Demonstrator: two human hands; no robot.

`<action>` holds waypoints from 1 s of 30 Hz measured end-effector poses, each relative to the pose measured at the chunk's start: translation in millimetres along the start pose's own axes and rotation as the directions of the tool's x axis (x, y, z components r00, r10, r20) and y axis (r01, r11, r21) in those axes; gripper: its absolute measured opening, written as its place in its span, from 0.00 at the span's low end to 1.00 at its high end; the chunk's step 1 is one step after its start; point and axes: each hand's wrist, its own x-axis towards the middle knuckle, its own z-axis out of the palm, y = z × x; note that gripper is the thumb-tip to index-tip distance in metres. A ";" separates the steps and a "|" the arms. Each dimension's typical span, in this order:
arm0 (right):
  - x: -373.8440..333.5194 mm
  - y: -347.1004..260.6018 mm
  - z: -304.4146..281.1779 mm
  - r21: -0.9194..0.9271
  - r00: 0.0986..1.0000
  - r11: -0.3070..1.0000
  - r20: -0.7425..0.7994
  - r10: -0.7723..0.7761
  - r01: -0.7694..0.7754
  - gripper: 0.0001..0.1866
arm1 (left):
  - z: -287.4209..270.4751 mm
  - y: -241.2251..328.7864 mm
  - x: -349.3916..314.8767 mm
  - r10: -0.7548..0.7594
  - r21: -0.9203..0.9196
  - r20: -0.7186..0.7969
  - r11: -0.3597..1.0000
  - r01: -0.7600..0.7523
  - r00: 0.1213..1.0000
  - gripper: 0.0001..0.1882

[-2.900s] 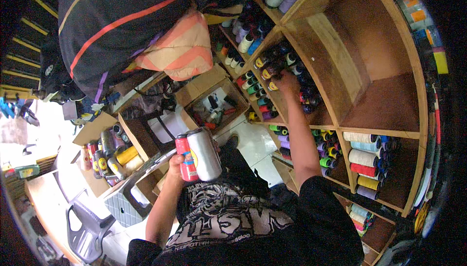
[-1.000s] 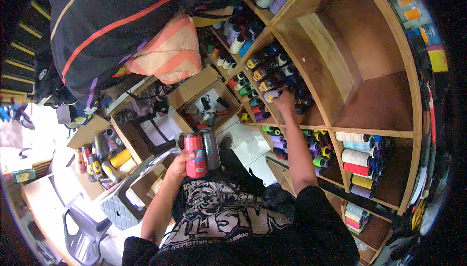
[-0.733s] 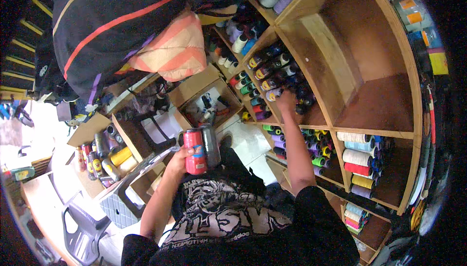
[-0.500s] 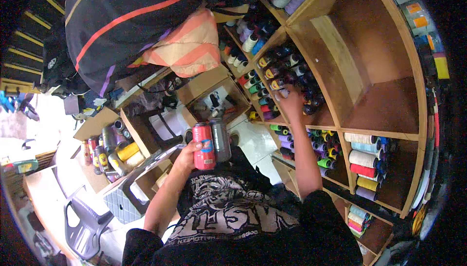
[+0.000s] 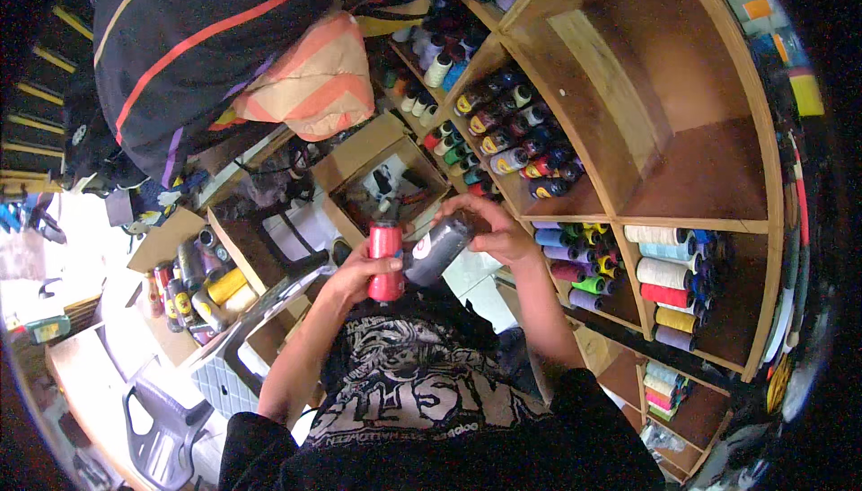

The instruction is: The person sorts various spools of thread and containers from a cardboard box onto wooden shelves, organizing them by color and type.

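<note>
Upright in front of my chest is a red thread spool [image 5: 385, 241], with my left hand [image 5: 352, 274] closed around it, thumb across its front. Beside it my right hand [image 5: 505, 238] grips a dark grey thread spool [image 5: 440, 250] with a round pale label, tilted with its lower end close to the left thumb. Whether the left fingers also touch the grey spool is hidden. Past the right hand, a shelf compartment holds rows of dark and coloured thread spools [image 5: 494, 143], with a pale grey spool [image 5: 509, 161] toward the near side.
The wooden shelf unit [image 5: 603, 168] fills the right side, with more thread spools [image 5: 666, 274] in lower compartments. An open cardboard box [image 5: 364, 154] stands ahead, a box of spools [image 5: 193, 289] at left. Dark striped fabric [image 5: 215, 51] hangs at upper left; a grey plastic chair [image 5: 166, 419] stands lower left.
My right hand has come back from the spool shelf to my chest and now holds a dark grey spool. Half a second ago a grey spool stood beside the red one at my left hand.
</note>
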 end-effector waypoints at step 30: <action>-56.6 -3.7 -39.8 -0.634 0.834 0.560 -0.503 0.225 -0.533 0.23 | 1.4 -29.4 28.0 0.146 0.627 0.002 0.770 -0.115 0.989 0.29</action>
